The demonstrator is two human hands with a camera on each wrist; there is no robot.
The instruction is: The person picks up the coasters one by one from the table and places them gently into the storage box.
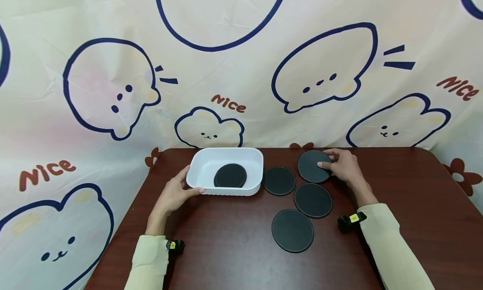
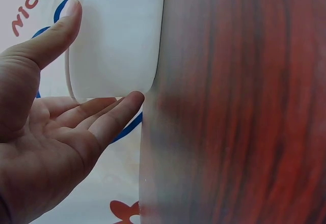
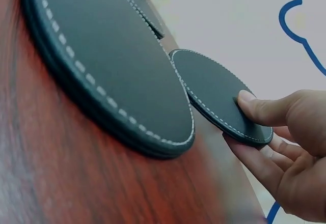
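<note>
My left hand [image 1: 175, 193] holds a white plastic box [image 1: 226, 192] at its near left corner. In the left wrist view its thumb lies along one wall of the box [image 2: 114, 46], and the fingers touch the end wall. Inside the box lies a round black coaster [image 1: 230, 175]. My right hand [image 1: 346, 166] pinches another black coaster [image 1: 312, 167] at its right edge. The right wrist view shows the thumb on top of this stitched coaster [image 3: 214, 89] and fingers beneath its rim.
Three more black coasters lie on the brown table [image 1: 226, 248]: one beside the box [image 1: 279, 181], one below the held coaster [image 1: 313, 200], one nearer me [image 1: 292, 231]. A patterned cloth [image 1: 234, 80] hangs behind the table's far edge.
</note>
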